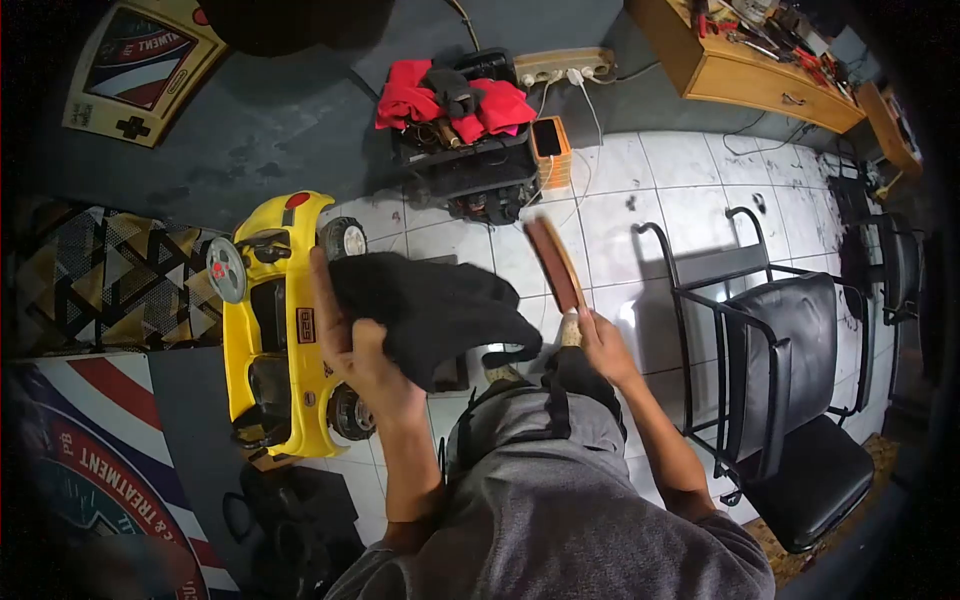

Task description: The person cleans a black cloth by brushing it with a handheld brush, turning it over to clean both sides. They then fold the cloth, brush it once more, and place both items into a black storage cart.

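In the head view, my left hand [378, 375] is raised left of centre with a black cloth [435, 310] spread out from it to the right. One finger points upward along the cloth's left edge, while the cloth hides part of my grip. My right hand [606, 350] is closed around the lower end of a long wooden brush [555, 265]. The brush tilts up and to the left, apart from the cloth, with its dark edge facing left.
A yellow toy car [300, 350] stands to the left. Black armchairs [780, 370] stand to the right on the white tiled floor [610, 180]. Red cloths [408, 95] top a black cart [470, 170] near an orange box [552, 165]. A wooden drawer unit [760, 85] holds tools.
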Motion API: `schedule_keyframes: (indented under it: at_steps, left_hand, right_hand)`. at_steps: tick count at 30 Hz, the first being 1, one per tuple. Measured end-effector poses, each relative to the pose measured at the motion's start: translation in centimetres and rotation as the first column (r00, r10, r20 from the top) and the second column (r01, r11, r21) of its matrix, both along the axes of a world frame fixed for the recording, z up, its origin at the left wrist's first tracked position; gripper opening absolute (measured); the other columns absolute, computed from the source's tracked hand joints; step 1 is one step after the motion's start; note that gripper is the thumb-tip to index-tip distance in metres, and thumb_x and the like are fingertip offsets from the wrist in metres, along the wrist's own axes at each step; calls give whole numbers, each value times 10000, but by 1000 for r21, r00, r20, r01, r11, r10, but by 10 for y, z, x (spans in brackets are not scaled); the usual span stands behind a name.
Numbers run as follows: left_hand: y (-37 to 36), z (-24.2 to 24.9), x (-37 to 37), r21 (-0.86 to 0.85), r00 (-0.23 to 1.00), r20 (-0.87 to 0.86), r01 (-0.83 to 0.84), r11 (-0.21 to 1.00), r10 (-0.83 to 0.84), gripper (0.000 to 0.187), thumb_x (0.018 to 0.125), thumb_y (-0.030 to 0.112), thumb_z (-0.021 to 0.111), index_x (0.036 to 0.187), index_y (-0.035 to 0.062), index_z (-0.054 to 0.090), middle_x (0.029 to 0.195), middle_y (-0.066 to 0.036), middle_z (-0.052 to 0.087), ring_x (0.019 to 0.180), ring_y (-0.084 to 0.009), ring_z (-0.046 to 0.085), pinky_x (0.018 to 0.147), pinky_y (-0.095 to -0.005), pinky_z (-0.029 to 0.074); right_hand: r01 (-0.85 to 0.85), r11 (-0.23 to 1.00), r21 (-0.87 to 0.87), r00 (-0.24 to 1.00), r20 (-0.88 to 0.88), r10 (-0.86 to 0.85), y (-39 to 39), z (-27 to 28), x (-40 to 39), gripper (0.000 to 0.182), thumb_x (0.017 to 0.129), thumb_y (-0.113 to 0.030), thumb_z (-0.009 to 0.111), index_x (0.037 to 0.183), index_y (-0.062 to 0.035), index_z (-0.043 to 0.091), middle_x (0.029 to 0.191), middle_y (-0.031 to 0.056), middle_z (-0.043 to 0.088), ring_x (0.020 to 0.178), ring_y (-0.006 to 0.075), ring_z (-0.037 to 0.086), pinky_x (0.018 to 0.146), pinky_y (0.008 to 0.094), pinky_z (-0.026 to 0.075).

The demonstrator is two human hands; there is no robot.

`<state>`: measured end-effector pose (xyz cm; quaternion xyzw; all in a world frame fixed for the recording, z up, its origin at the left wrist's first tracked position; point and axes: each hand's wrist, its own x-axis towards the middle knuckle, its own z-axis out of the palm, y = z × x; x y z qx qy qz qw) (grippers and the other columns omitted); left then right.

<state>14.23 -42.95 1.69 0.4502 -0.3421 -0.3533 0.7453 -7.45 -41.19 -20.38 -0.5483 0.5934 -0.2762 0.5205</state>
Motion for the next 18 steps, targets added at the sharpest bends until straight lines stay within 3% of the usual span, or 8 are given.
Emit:
schedule_keyframes:
  at_steps: [3, 5, 8, 10, 11, 13, 15, 18]
  left_hand:
    - [-2, -5, -21, -3, 997, 21, 76, 997, -76, 769, 632, -46, 379, 1396, -11, 296, 1107, -89, 533, 893, -138, 567, 810, -264, 485]
    - [-8, -10, -35, 8, 998, 45, 48, 999, -49, 782, 625, -48, 375, 1400, -21, 277, 1151, -95, 516, 906, -134, 560, 818, -259, 475]
    - [-13, 6, -47, 10, 990, 124, 72, 997, -73, 807, 607, -57, 355, 1406, -47, 240, 1300, -115, 436, 998, -131, 525, 877, -242, 425]
    - [-18, 14, -44, -37, 961, 274, -11, 999, 21, 810, 604, -40, 370, 1404, -46, 247, 1321, -111, 423, 1039, -130, 506, 897, -244, 408]
    - [-18, 21, -36, -39, 927, 371, -42, 998, 54, 815, 605, 2, 410, 1403, -39, 253, 1346, -138, 407, 1080, -151, 504, 920, -251, 405]
    - [-25, 42, -47, -145, 938, 279, -169, 975, 204, 807, 609, 57, 404, 1401, -23, 265, 1359, -167, 398, 1134, -198, 504, 954, -300, 419]
    - [-18, 49, -48, -94, 966, 166, -183, 979, 197, 802, 611, 63, 390, 1400, -20, 267, 1385, -172, 375, 1172, -209, 486, 978, -320, 411]
    - [-10, 28, -28, -83, 926, 336, -156, 984, 174, 798, 608, 62, 373, 1396, -20, 275, 1402, -167, 352, 1207, -212, 455, 1008, -346, 390]
  right_hand:
    - [-9, 999, 43, 902, 431, -10, -1, 95, 32, 384, 984, -298, 319, 923, 18, 528, 632, 115, 481, 550, 198, 465, 546, 315, 409]
    - [-30, 933, -359, 902, 392, 179, -4, 102, 57, 299, 967, -244, 350, 988, 20, 489, 711, 209, 550, 645, 363, 568, 593, 381, 445]
    - [-309, 934, -181, 854, 379, 357, -8, 64, 80, 277, 965, -246, 370, 971, 15, 462, 670, 230, 568, 652, 459, 561, 554, 448, 456]
    - [-413, 868, -277, 908, -58, 415, -12, -4, 83, 377, 972, -318, 332, 1022, 21, 488, 695, 221, 594, 675, 428, 592, 579, 469, 484]
    - [-600, 800, -25, 772, -279, 571, -18, -32, 74, 477, 969, -390, 285, 1064, 19, 510, 766, 235, 616, 727, 405, 617, 648, 479, 502]
    - [-673, 719, -175, 708, -435, 557, -7, -141, 48, 411, 956, -340, 366, 1046, 35, 509, 722, 252, 611, 713, 385, 626, 625, 470, 500]
    - [-491, 844, 215, 708, -467, 531, -6, -149, 15, 461, 956, -382, 344, 992, 29, 550, 706, 242, 611, 741, 381, 625, 654, 452, 515]
    - [-588, 808, 38, 714, -445, 540, 9, -216, -17, 535, 955, -436, 326, 916, 31, 584, 678, 228, 612, 762, 372, 629, 653, 426, 513]
